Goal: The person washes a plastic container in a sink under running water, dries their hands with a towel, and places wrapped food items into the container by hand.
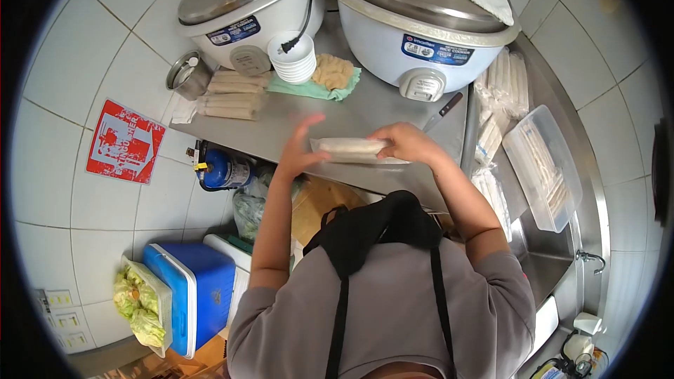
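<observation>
Over the steel counter's front edge I see a clear plastic pack of pale, stick-shaped pieces (347,147); what they are I cannot make out. My right hand (407,144) grips its right end between thumb and fingers. At the other end, my left hand (302,151) has its fingers spread, the thumb close to or touching the plastic. A knife (444,111) with a dark handle lies on the counter just beyond my right hand. Similar packs (232,98) are stacked at the counter's left.
Two large rice cookers (428,45) stand at the back. Stacked white bowls (291,63) sit near a green cloth (316,91) and a metal cup (189,76). To the right are more packs (502,88) and a plastic tub (540,168). A blue cooler (200,295) stands lower left.
</observation>
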The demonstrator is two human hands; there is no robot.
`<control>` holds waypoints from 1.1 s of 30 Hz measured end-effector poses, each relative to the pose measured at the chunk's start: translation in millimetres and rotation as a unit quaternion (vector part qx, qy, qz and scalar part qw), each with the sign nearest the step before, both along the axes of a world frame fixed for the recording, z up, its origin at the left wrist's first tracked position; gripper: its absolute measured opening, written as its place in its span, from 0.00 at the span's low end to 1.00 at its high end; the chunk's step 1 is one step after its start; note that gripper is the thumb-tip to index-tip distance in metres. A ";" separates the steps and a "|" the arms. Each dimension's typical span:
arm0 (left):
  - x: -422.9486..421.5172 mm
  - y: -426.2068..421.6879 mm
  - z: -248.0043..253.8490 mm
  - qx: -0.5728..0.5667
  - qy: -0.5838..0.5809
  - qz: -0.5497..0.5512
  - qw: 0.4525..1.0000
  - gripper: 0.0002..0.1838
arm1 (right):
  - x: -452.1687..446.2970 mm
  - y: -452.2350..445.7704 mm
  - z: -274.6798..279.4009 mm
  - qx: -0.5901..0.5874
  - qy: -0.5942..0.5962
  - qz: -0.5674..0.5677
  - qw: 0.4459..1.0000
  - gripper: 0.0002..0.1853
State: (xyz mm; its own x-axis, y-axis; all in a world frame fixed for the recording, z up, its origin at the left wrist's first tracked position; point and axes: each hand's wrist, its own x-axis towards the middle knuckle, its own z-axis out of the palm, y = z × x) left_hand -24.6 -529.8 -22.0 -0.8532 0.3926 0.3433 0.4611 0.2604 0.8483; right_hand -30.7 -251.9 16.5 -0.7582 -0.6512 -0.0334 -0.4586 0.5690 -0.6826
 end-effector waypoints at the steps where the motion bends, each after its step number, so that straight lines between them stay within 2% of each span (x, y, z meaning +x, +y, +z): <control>1: 1.0 10.1 10.3 -0.074 0.021 -0.023 0.997 0.35 | 1.2 4.9 -2.7 -0.021 -0.034 -0.004 0.999 0.23; 3: 1.9 35.5 21.7 -0.219 0.063 -0.070 0.971 0.28 | 3.7 15.1 -11.0 -0.064 -0.102 -0.013 0.993 0.23; 6: -12.5 47.0 18.9 -0.270 -0.005 -0.125 0.955 0.20 | -1.3 28.1 -31.0 -0.086 -0.140 0.014 0.986 0.23; 9: -23.8 55.5 1.2 -0.254 -0.012 -0.083 0.964 0.17 | -6.9 31.6 -43.3 0.023 -0.044 -0.022 0.999 0.27; 12: -25.8 57.4 -11.7 -0.211 -0.049 -0.052 0.975 0.16 | -0.2 13.6 -51.3 0.028 0.105 -0.055 0.993 0.32; 13: -25.0 56.8 -16.4 -0.197 -0.058 -0.056 0.977 0.15 | 1.9 2.9 -51.5 0.068 0.105 -0.053 0.991 0.39; 16: -28.5 54.6 -21.4 -0.189 -0.077 -0.066 0.977 0.14 | 20.3 -19.4 -47.7 0.133 0.188 -0.017 0.973 0.44; 17: -29.9 54.5 -21.3 -0.207 -0.080 -0.069 0.973 0.14 | 22.8 -24.3 -49.4 0.178 0.183 -0.002 0.967 0.46; 20: -30.0 53.7 -21.1 -0.221 -0.045 -0.075 0.971 0.14 | 22.7 -23.2 -47.4 0.186 0.124 0.012 0.975 0.45; 24: -17.9 57.1 -11.7 -0.235 0.002 -0.103 0.967 0.17 | 28.1 -10.8 -48.4 0.154 0.154 0.019 0.976 0.39; 26: -13.6 59.3 -4.9 -0.195 0.061 -0.090 0.975 0.19 | 40.4 3.4 -36.4 0.142 0.142 0.007 0.980 0.37; 29: -5.9 57.2 10.2 -0.142 0.024 -0.040 0.989 0.19 | 59.3 44.7 -26.3 0.111 0.111 -0.041 0.987 0.38; 32: -0.7 46.7 12.3 -0.105 -0.005 -0.008 0.994 0.17 | 83.2 117.0 3.1 0.033 0.047 -0.132 0.990 0.37; 33: 2.6 43.7 12.0 -0.113 0.002 0.008 0.994 0.16 | 92.4 144.1 16.0 0.046 0.053 -0.181 0.981 0.37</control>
